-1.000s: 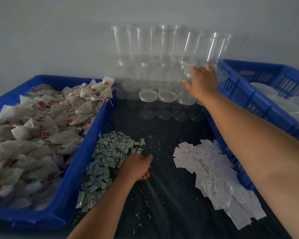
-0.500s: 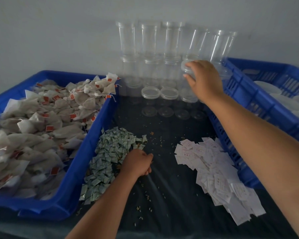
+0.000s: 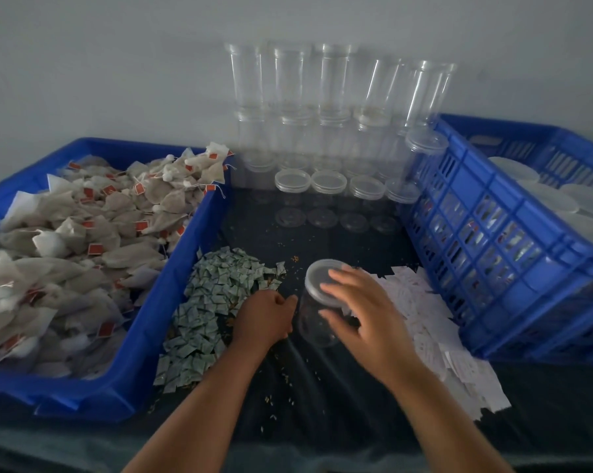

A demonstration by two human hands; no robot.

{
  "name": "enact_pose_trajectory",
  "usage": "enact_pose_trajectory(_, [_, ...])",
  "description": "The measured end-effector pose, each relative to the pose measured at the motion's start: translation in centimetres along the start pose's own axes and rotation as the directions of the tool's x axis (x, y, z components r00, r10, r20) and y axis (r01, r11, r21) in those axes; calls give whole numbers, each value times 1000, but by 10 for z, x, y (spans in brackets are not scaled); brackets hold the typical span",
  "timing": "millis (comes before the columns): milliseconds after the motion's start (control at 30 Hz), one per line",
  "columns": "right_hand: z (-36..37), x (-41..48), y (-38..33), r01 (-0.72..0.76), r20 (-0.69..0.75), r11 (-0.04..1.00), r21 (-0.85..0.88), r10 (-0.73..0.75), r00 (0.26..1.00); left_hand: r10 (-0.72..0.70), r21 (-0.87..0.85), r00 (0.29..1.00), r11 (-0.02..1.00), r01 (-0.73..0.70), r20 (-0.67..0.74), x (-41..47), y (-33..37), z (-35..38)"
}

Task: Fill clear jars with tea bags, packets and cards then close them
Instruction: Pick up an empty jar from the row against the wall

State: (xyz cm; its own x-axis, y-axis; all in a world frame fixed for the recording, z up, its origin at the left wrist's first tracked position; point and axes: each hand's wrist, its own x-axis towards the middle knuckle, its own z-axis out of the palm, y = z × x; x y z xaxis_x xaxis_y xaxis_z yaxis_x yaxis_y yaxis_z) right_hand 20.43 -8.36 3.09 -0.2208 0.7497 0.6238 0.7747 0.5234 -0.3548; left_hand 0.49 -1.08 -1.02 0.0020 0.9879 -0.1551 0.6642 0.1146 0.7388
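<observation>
My right hand [image 3: 363, 315] holds a clear jar [image 3: 317, 315] near its rim, just above the dark cloth in the middle. The jar is tilted, its opening toward the camera. My left hand [image 3: 264, 317] rests at the edge of the green packets [image 3: 216, 302] with its fingers curled; what it holds is hidden. White cards [image 3: 435, 332] lie to the right of the jar. Tea bags [image 3: 83, 240] fill the blue tray on the left. Stacked empty clear jars [image 3: 322, 131] stand against the wall.
A blue tray [image 3: 172, 302] on the left and a blue slatted crate [image 3: 493, 240] holding white lids [image 3: 544, 196] on the right flank the dark cloth. Loose tea crumbs are scattered over the cloth.
My right hand has pulled back from the jar stack to the middle of the cloth, bringing one clear jar with it. The left hand has stayed by the green packets.
</observation>
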Motion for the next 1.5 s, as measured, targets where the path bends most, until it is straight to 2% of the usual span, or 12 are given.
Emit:
enact_pose_trajectory(167, [32, -26, -16, -213, -147, 933, 291, 263, 953, -8, -9, 1000, 1000, 8, 7, -3, 3, -2])
enact_pose_trajectory(267, [47, -30, -25, -502, 56, 689, 523, 559, 827, -16, 2, 1000, 1000, 16, -9, -8, 8, -5])
enact_pose_trajectory(333, [51, -29, -23, -609, 180, 602, 516, 619, 764, -16, 37, 1000, 999, 16, -14, -11, 10, -6])
enact_pose_trajectory(467, [52, -30, -17, -593, 129, 682, 427, 603, 787, 35, -69, 999, 997, -33, 21, -17, 11, -13])
enact_pose_trajectory(533, [52, -32, -18, -577, 98, 695, 429, 599, 795, 91, -153, 993, 983, -102, -79, -23, 16, -21])
enact_pose_trajectory(667, [53, -36, -19, -508, 84, 654, 561, 565, 821, 482, 31, 820, 867, -498, -307, -44, 44, -42])
enact_pose_trajectory(767, [50, -37, -19, -441, 69, 615, 653, 531, 844, 746, 163, 664, 661, -733, -40, -51, 67, -53])
enact_pose_trajectory(900, [48, -38, -19, -412, 45, 660, 628, 499, 866, 783, 275, 563, 499, -822, 263, -53, 78, -52])
enact_pose_trajectory(1200, [47, -38, -26, -492, 66, 733, 469, 526, 848, 787, 405, 610, 591, -698, -96, -66, 70, -24])
enact_pose_trajectory(1267, [47, -37, -28, -495, 71, 744, 449, 522, 850, 735, 475, 671, 626, -618, -96, -70, 72, -25])
enact_pose_trajectory(1367, [46, -34, -32, -463, 3, 844, 270, 480, 877, 523, 578, 850, 714, -396, -63, -76, 84, -28])
enact_pose_trajectory(1500, [49, -41, -36, -369, -72, 922, 113, 378, 923, 238, 682, 956, 672, -288, 169, -83, 102, -43])
